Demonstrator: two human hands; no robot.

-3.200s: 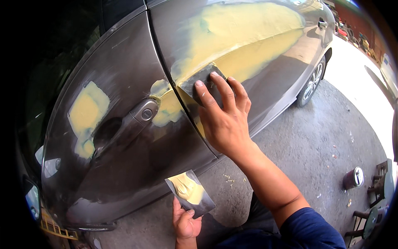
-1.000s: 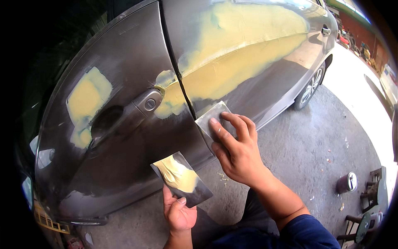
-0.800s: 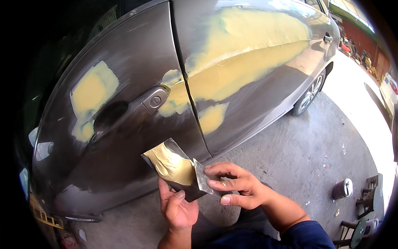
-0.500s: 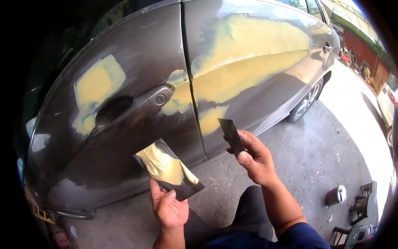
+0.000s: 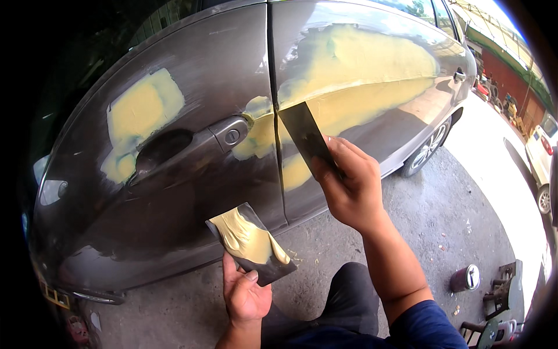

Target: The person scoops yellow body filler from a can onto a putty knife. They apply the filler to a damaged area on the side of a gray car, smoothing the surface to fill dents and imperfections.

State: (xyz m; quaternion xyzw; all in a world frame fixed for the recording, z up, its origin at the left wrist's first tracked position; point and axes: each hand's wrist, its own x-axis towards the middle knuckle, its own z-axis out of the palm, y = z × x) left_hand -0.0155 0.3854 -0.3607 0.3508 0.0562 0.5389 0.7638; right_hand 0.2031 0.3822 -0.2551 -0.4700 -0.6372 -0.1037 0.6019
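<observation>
My left hand (image 5: 249,294) pinches the lower end of a dark flat plate (image 5: 273,271) loaded with a thick smear of pale yellow body filler (image 5: 244,235). In my right hand (image 5: 354,183) is a black flat spreader (image 5: 303,131), thumb on one face and fingers behind. Its far corner is at the gap between the front door (image 5: 197,75) and the rear door (image 5: 360,145) of a dark grey car; whether it touches cannot be seen. Yellow filler patches cover the rear door and the area around the door handle (image 5: 215,139). Another patch (image 5: 145,107) is on the front door.
A paint can (image 5: 466,278) stands on the concrete floor (image 5: 418,232) at my right, near dark stools (image 5: 504,291). The car's rear wheel (image 5: 429,145) is farther off. A white vehicle (image 5: 542,154) is at the far right. My knee (image 5: 351,291) is below my hands.
My right hand has raised the spreader up and left to the door gap, turning its broad face toward view. My left hand with the plate has shifted slightly right and down.
</observation>
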